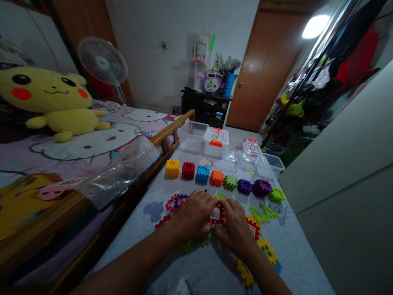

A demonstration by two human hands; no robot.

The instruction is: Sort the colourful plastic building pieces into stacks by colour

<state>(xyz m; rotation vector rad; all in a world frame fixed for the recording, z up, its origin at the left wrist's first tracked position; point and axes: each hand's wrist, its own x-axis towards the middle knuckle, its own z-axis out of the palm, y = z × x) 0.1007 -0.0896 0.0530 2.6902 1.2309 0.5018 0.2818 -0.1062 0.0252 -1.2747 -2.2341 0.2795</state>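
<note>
Between my two hands is a red interlocking toy block piece [215,213] with a pale centre. My left hand [196,213] grips it from the left, fingers curled over its edge. On the other side my right hand [233,221] closes on it with thumb and fingers. Flat toothed pieces lie around the hands: a red one [175,203] to the left, green ones [264,213] to the right, yellow ones [267,250] by the right forearm. Beyond the hands runs a row of assembled cubes, among them a yellow cube [172,168], a blue cube [202,174] and a purple one [262,188].
Clear plastic boxes [193,137] stand behind the cubes, one lidded box with an orange latch [216,141]. A wooden rail [172,130] borders the left side, with a plastic bag [123,168] over it. A white panel [346,172] rises at the right.
</note>
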